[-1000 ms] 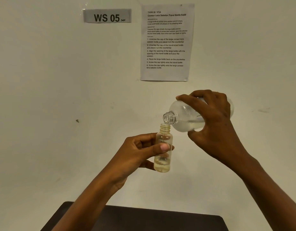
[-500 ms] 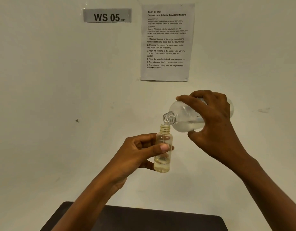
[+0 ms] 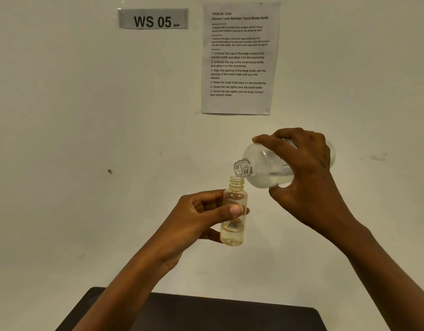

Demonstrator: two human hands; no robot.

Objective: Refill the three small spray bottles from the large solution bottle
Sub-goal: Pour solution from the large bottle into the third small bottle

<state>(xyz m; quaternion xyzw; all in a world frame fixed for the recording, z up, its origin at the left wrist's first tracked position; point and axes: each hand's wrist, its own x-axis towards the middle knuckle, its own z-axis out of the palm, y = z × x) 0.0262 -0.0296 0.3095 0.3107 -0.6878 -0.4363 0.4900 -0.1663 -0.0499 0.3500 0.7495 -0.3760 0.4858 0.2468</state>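
My left hand [image 3: 196,218] holds a small clear bottle [image 3: 233,231] upright in the air, uncapped, with a shallow layer of pale yellowish liquid at its bottom. My right hand [image 3: 306,177] grips the large clear solution bottle [image 3: 263,168], tipped almost level with its open neck pointing left and down, right over the small bottle's mouth. Liquid lies along the large bottle's lower side. Both bottles are held in front of the wall, above the table. No caps or other small bottles are in view.
A dark table top [image 3: 206,314] shows at the bottom edge, below my arms. On the pale wall hang a "WS 05" label [image 3: 153,19] and a printed instruction sheet [image 3: 238,58].
Almost nothing differs. Both hands hold the same pose, with the large bottle still tipped over the small one; the liquid level in the small bottle looks about the same.
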